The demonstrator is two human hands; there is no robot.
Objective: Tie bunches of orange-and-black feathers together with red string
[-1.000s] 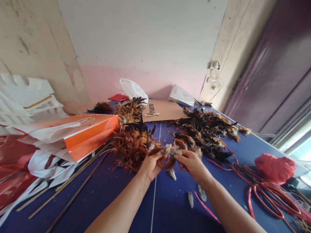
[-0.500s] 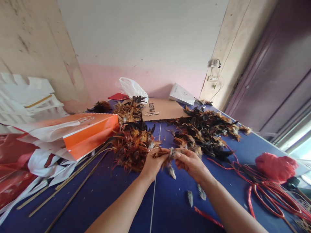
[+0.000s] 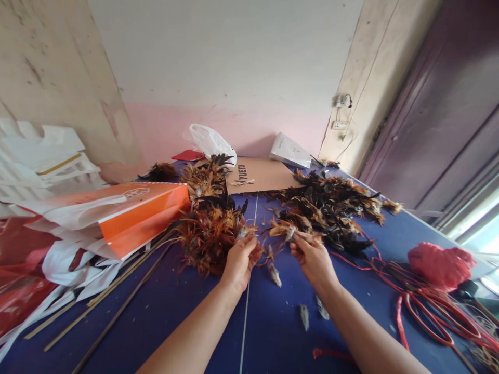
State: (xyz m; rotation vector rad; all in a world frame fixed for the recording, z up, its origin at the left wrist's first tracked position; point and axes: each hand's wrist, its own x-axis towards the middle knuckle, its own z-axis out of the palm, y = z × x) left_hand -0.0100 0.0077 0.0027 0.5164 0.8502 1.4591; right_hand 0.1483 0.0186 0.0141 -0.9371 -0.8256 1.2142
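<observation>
My right hand [image 3: 314, 259] pinches a small bunch of brown feathers [image 3: 281, 228] by its pale, fluffy base; the tips point left. My left hand [image 3: 242, 259] is closed at the right edge of a pile of reddish-brown feathers [image 3: 206, 239]. Thin brown wisps show by its fingertips, but what lies between them is unclear. A gap separates the two hands. Below this gap, a loose feather with a grey fluffy end [image 3: 275, 274] lies on the blue table [image 3: 273, 327]. Two grey feathers, one of them [image 3: 304, 317] in plain sight, rest closer to me.
Dark feathers [image 3: 331, 202] are heaped at right, beyond my right hand. Flattened cardboard [image 3: 268, 174] lies at the back. On the left are an orange and white bag [image 3: 144, 223] and thin sticks [image 3: 128, 304]. Red cord [image 3: 429, 311] and a crumpled red bag [image 3: 440, 265] occupy the right.
My hands were together on a feather bunch and have since come apart. The left shifted slightly left; the right moved right, with the brown feathers in its fingers.
</observation>
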